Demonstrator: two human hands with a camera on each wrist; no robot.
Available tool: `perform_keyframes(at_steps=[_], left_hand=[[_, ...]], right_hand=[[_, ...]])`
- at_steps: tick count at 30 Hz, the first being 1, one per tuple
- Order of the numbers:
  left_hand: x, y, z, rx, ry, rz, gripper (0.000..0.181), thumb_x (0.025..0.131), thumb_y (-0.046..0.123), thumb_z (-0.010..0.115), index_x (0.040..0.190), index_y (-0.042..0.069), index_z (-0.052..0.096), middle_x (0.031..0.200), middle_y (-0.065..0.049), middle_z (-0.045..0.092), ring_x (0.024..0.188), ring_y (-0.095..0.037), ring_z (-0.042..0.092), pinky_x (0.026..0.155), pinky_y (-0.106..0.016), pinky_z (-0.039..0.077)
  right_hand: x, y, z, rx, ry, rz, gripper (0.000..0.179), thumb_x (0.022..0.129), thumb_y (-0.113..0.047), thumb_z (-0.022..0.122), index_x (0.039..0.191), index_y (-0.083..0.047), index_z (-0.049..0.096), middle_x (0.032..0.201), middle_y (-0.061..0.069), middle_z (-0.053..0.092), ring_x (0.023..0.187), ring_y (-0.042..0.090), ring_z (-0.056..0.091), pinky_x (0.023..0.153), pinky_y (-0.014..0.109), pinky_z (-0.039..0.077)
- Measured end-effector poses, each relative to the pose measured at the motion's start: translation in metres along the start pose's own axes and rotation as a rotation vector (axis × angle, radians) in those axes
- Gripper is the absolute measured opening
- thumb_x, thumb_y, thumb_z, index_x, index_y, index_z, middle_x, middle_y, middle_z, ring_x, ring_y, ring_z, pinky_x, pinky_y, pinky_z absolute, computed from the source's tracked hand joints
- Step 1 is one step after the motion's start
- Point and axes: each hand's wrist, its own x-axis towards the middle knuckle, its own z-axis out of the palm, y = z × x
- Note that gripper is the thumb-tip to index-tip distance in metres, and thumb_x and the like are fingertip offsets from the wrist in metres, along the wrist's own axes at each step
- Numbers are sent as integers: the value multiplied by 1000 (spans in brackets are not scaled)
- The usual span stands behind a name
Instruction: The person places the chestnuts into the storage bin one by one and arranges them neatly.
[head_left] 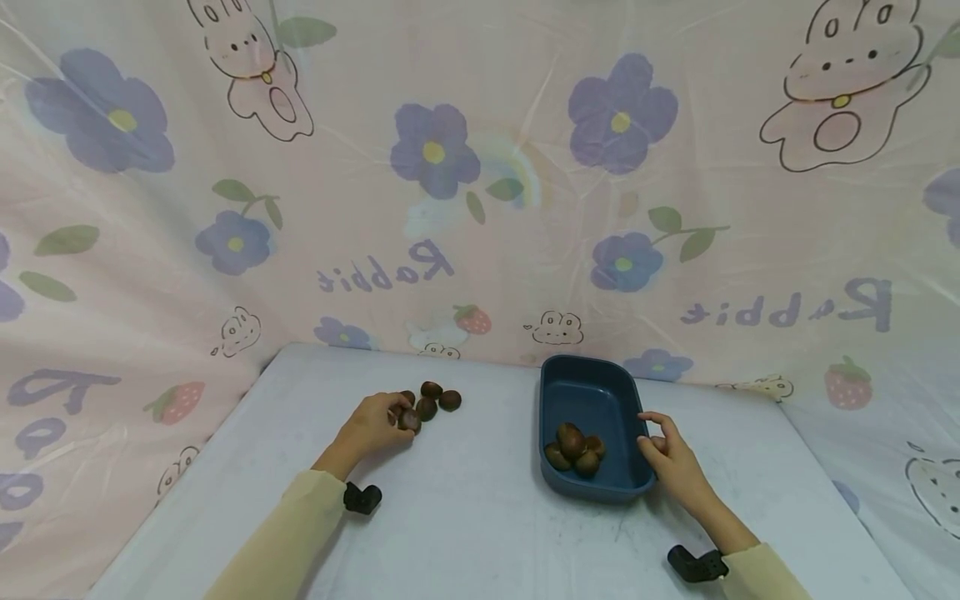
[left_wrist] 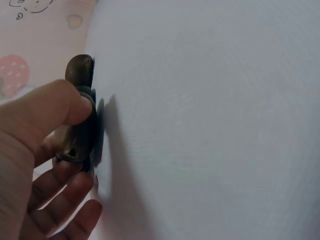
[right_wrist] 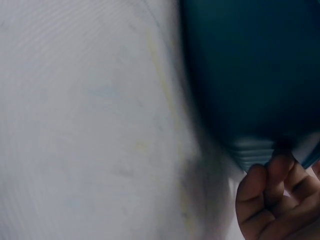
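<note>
My left hand (head_left: 372,427) pinches a brown chestnut (head_left: 409,421) on the left part of the table. In the left wrist view the thumb presses on this chestnut (left_wrist: 76,140), with the other fingers curled below it. Several more chestnuts (head_left: 450,401) lie just beyond the fingertips, partly hidden by the hand. To the right stands a deep blue box (head_left: 597,385), with several chestnuts (head_left: 571,440) heaped at its near end. My right hand (head_left: 673,461) holds the box's right rim, fingers curled against its outer wall (right_wrist: 250,65).
A white cloth covers the table (head_left: 480,508). Behind it and at both sides hangs a pink curtain (head_left: 525,250) printed with flowers and rabbits. Black wrist cameras sit below the left hand (head_left: 363,498) and the right hand (head_left: 697,564).
</note>
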Motion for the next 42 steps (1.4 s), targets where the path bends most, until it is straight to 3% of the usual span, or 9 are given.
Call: perform_keyframes(at_steps=[8,17,23,30,39,42], left_hand=[[-2,-4,-3,-31,21,22,41,69,21,85,106,17,68,94,2,63,87,-16,56,73,-31,48],[-8,-5,-11,-79,7,17,39,71,25,84,107,22,69,101,4,69,95,-18,59,80,-37,50],[-11,-3,-10,-102,9,38,44,71,25,84,112,19,68,102,3,68,96,-19,59,79,-35,50],[-12,7,-4,-183,25,85,45,70,15,83,112,15,66,101,-2,67,92,-18,60,77,-32,49],[-11,24,6,-336,-33,106,44,70,2,80,110,12,65,107,-9,60,87,-17,63,76,-28,56],[-11,28,10,-339,-28,105,45,70,2,80,111,12,65,107,-9,58,87,-16,61,75,-27,55]], right_hand=[[1,-1,0,-8,1,3,41,102,-23,45,139,-11,34,64,-3,39,52,6,36,50,25,35],[1,0,0,-5,-2,4,41,102,-23,44,140,-11,33,63,-4,39,52,6,37,49,26,35],[1,-2,0,-2,-2,-6,41,102,-21,44,140,-10,31,63,-5,39,52,5,37,50,25,35],[2,-1,1,3,0,16,44,102,-20,45,142,-9,30,63,-4,40,51,5,37,50,25,36],[-4,-18,-1,-16,-9,27,43,102,-16,44,141,-4,30,64,-3,40,53,4,38,52,25,35],[0,-5,0,-18,-2,11,43,102,-19,44,141,-7,30,64,-3,40,53,5,38,51,26,35]])
